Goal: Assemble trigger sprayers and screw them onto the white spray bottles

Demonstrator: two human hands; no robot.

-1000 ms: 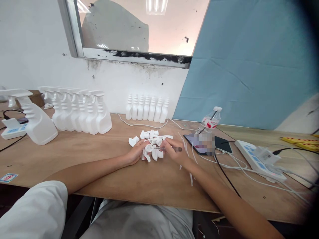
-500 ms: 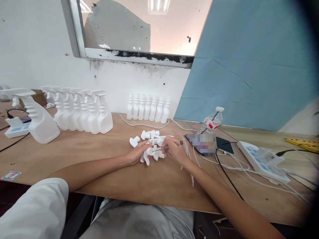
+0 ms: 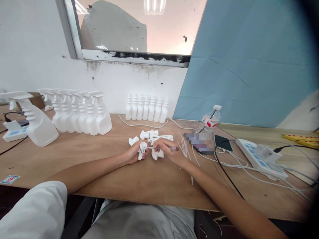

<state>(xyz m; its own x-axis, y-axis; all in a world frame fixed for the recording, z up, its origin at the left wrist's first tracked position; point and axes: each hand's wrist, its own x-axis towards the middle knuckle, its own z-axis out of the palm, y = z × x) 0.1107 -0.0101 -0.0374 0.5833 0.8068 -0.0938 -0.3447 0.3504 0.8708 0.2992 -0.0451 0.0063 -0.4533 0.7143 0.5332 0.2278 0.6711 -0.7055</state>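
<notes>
My left hand (image 3: pixel 132 152) is closed around a white trigger spray head (image 3: pixel 143 146), its round opening turned up toward me. In my right hand (image 3: pixel 166 148) is a thin-shafted tool that looks like a screwdriver (image 3: pixel 175 148), its handle end showing past the fingers. The metal shaft points left and its tip meets the round opening of the spray head; how deep it goes I cannot tell. Under and beside my hands lie more white spray heads (image 3: pixel 158 154), partly covered by my right hand, and further white sprayer parts (image 3: pixel 149 134) just behind.
White spray bottles (image 3: pixel 103 121) with heads stand in a row at left, smaller white bottles (image 3: pixel 151 111) by the wall. Thin white tubes (image 3: pixel 183 146) lie right of my hand, near a phone (image 3: pixel 223 142), a plastic drink bottle (image 3: pixel 211 121), cables and a power strip (image 3: pixel 260 161).
The spray head in my left hand has turned so its opening faces up. My right hand has shifted slightly left with the screwdriver, its shaft now nearly level.
</notes>
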